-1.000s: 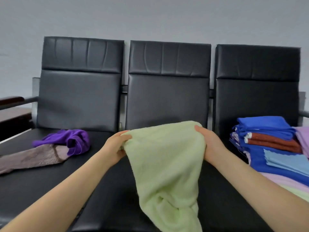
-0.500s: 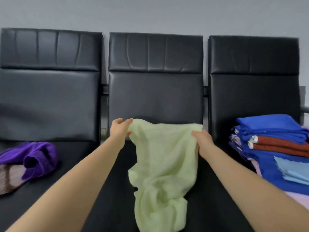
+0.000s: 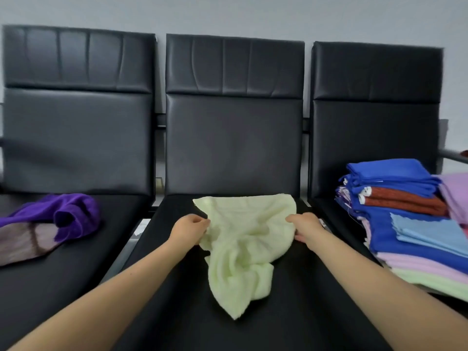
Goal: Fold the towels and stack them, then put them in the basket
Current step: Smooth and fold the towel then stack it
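Observation:
A pale green towel [image 3: 247, 239] lies rumpled on the middle black seat [image 3: 316, 287], its far edge spread toward the backrest and its near end bunched into a point. My left hand [image 3: 188, 230] pinches the towel's left side. My right hand [image 3: 305, 226] grips its right side. On the right seat stands a stack of folded towels [image 3: 405, 211], blue, rust, light blue, pink and green. A purple towel [image 3: 68, 214] and a brownish one [image 3: 22, 240] lie crumpled on the left seat. No basket is in view.
Three joined black chairs with tall backrests [image 3: 233, 122] stand against a grey wall. A lilac cloth [image 3: 455, 196] rests at the stack's right edge. A metal armrest [image 3: 453, 155] sticks out at the far right.
Both hands have lowered the green towel from the air onto the middle seat. Its far edge now lies flat there and the hands sit lower on its sides.

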Demonstrator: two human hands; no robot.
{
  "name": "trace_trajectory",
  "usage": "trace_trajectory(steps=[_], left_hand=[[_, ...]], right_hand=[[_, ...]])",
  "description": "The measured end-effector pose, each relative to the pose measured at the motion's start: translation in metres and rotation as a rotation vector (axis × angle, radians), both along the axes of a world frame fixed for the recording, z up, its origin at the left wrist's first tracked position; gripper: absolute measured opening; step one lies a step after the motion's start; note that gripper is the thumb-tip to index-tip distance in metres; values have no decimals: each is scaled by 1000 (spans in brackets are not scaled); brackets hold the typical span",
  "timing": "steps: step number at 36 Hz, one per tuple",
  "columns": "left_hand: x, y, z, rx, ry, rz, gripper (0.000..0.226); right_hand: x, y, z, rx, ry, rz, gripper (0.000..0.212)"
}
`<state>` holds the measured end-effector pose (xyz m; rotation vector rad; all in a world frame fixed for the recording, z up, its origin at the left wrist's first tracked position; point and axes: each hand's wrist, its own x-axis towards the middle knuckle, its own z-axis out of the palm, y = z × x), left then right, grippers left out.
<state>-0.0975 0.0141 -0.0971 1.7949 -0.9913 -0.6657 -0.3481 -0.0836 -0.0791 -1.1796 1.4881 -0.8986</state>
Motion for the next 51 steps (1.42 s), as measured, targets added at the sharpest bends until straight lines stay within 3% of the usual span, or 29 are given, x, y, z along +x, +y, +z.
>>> trace_trajectory(steps=[3,10,17,19,21,24,28,33,36,39,42,46,51], left_hand=[[-14,20,8,96,21,-81,18],[-36,51,13,270,164,-151,36],[-48,50,13,319,-41,-183,35],[-51,49,11,289,6,-206,25],[-53,46,12,140,270,-185,19],[-49,39,26,-115,595,24,17],[-30,28,43,-304,615,155,8],[-26,25,53,-443,679,51,7],[-27,23,49,-345,572,9,13],[-28,27,34,-192,409,26,21],[-26,37,16,-57,313,28,33],[-30,51,10,52,218,8,68],[-29,61,10,158,-27,13,67]], right_hand=[[-5,24,7,168,-285,39,39],[-4,60,11,311,35,323,43],[9,71,-1,98,150,341,10],[8,73,-1,75,33,360,11],[8,73,1,53,-164,355,15],[4,71,15,-51,-442,242,17],[-6,62,39,-161,-723,72,23],[-7,59,46,-218,-761,148,31],[-10,57,42,-169,-772,225,41],[-13,57,25,-61,-654,331,44],[-15,60,-1,-13,-368,453,57],[-17,67,-9,-127,31,563,60],[-6,71,-9,-255,461,510,46]])
